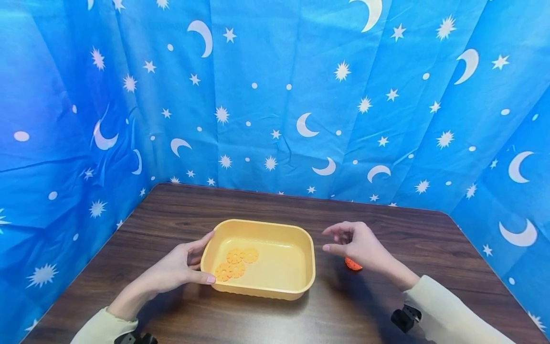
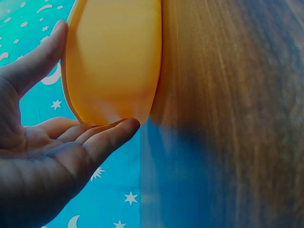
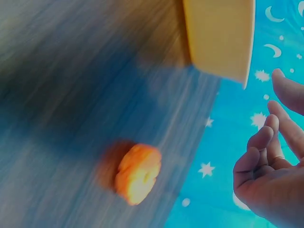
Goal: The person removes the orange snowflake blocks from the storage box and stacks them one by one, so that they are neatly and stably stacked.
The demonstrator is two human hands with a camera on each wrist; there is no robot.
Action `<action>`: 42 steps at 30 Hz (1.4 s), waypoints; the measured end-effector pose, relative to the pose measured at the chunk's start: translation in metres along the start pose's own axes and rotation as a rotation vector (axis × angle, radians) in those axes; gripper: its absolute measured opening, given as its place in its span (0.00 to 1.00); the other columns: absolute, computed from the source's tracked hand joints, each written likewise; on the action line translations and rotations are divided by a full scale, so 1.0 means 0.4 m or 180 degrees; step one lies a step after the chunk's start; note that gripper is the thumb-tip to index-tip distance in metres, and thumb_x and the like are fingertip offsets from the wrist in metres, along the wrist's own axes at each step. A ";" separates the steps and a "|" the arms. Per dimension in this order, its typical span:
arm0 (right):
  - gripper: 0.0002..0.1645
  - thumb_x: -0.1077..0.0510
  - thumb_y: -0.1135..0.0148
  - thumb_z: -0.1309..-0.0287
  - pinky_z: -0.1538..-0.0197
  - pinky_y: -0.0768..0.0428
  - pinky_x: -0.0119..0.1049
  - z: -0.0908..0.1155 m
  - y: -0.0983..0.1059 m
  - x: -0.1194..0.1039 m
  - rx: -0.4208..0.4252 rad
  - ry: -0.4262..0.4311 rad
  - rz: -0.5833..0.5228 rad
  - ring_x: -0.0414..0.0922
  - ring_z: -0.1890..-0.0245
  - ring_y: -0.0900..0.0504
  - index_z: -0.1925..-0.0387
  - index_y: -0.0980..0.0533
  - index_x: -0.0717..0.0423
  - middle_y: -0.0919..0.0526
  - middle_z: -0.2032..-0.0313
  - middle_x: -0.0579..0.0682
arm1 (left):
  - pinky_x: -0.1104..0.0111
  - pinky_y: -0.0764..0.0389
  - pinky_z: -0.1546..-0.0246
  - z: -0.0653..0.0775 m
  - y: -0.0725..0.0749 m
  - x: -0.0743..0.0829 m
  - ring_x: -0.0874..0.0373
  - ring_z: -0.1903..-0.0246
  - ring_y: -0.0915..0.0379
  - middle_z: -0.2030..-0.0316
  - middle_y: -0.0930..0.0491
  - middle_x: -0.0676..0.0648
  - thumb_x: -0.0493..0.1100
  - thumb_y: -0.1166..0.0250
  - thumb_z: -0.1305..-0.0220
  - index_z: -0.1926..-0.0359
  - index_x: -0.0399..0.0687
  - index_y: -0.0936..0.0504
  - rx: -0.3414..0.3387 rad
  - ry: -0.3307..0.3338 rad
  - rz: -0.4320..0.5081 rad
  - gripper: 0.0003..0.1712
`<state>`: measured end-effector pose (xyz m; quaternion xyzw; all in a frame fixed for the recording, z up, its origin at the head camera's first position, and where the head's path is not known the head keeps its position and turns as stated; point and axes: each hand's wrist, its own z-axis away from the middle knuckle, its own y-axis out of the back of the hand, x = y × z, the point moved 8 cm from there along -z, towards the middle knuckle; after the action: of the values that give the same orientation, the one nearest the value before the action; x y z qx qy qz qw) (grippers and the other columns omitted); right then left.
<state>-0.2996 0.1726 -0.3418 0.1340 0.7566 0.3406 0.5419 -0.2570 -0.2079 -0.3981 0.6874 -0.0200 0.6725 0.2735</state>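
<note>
Yellow plastic tray (image 1: pixel 279 267), rounded corners, sits lower ctr of the head frame on the dark wood-grain surface (image 1: pixel 180 215). L hand (image 1: pixel 174 270) has hold of its left end: thumb tip at the near-left rim, fingers apart from it on the far side, along the outer wall. In head view most of those fingers are hidden behind the palm & index; L wrist view shows them against the wall, but the tray runs out of the top of that frame.

R hand (image 1: pixel 365 246) hovers just right of the tray, not touching it; thumb & index held well apart, other fingers loosely bent, nothing seen in its grasp.

Inside the tray, left half: approx. 4 orange notched discs (image 1: pixel 238 258), flat, close together. They nearly match the tray floor, so edges are hard to make out.

Red-orange piece w/ scalloped edge (image 1: pixel 354 264) on the surface under the R hand, upper part covered by it. R wrist view has it btm ctr-left, but glare & blur: can't tell if 1 piece or several.

Pale sleeves (image 1: pixel 451 310) & black wrist devices (image 1: pixel 406 319): the left device is cut off at the btm edge. Blue star-and-moon curtain (image 1: pixel 258 62) behind, cropped at top.
</note>
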 end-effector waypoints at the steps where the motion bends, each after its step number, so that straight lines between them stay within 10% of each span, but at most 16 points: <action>1: 0.19 0.58 0.19 0.44 0.74 0.29 0.31 -0.005 -0.007 -0.010 -0.0012 0.0023 -0.0007 0.47 0.72 0.26 0.52 0.13 0.59 0.21 0.71 0.48 | 0.50 0.29 0.32 0.000 0.000 0.000 0.32 0.26 0.42 0.19 0.51 0.30 0.42 0.18 0.42 0.17 0.37 0.52 -0.0001 -0.0006 -0.0001 0.64; 42: 0.18 0.65 0.19 0.47 0.71 0.31 0.30 -0.127 -0.266 -0.143 -0.0552 0.0471 -0.0208 0.37 0.79 0.31 0.54 0.12 0.63 0.23 0.74 0.44 | 0.50 0.28 0.32 -0.004 -0.003 0.000 0.31 0.26 0.41 0.20 0.49 0.29 0.42 0.18 0.42 0.17 0.36 0.51 0.0021 0.0050 -0.0013 0.64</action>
<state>-0.3068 0.0432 -0.3610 0.0364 0.7661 0.3960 0.5049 -0.2580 -0.2063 -0.3986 0.6831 -0.0142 0.6774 0.2727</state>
